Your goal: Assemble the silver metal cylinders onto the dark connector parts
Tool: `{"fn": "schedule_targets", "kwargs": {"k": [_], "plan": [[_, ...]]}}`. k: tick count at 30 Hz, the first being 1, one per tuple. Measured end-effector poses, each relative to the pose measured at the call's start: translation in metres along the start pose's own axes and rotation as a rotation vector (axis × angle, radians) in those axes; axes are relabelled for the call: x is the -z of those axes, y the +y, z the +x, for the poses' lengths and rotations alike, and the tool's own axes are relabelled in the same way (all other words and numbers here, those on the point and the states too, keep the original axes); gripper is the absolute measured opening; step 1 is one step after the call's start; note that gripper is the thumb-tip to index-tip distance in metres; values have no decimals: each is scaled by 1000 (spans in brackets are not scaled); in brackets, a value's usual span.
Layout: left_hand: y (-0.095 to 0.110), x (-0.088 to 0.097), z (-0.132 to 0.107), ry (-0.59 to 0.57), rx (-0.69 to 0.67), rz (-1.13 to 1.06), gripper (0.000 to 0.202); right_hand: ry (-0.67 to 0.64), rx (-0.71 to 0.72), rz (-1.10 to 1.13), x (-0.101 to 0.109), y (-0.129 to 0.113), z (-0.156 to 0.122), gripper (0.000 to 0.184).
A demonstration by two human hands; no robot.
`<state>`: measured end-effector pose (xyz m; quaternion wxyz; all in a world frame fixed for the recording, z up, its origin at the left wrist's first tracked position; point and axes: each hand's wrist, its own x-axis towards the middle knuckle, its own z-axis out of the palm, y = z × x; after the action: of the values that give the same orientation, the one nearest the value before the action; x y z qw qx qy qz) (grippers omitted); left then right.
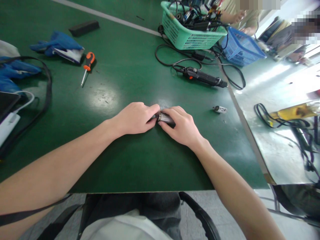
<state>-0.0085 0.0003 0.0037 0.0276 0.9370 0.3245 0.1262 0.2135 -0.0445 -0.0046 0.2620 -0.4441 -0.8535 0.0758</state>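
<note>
Both hands meet at the middle of the green table. My left hand is curled into a fist, its fingertips pressed on the left end of a small dark cylindrical part. My right hand wraps round the right side of that same part, thumb beneath it. Only the middle of the part shows between the fingers, dark with a shiny metal band. It lies low on the table surface.
A small metal piece lies right of my hands. Behind it sit a black electric screwdriver with cables, a green basket and a blue basket. An orange-handled screwdriver and blue cloth lie left. Another person's hands work at the back.
</note>
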Motion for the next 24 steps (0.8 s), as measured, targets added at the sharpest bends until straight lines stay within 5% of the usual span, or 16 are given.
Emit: {"fn": "schedule_targets", "kwargs": {"k": [24], "plan": [[0,-1,0,-5,3,5,19,5,-17,11,1,-1,0,24]]}}
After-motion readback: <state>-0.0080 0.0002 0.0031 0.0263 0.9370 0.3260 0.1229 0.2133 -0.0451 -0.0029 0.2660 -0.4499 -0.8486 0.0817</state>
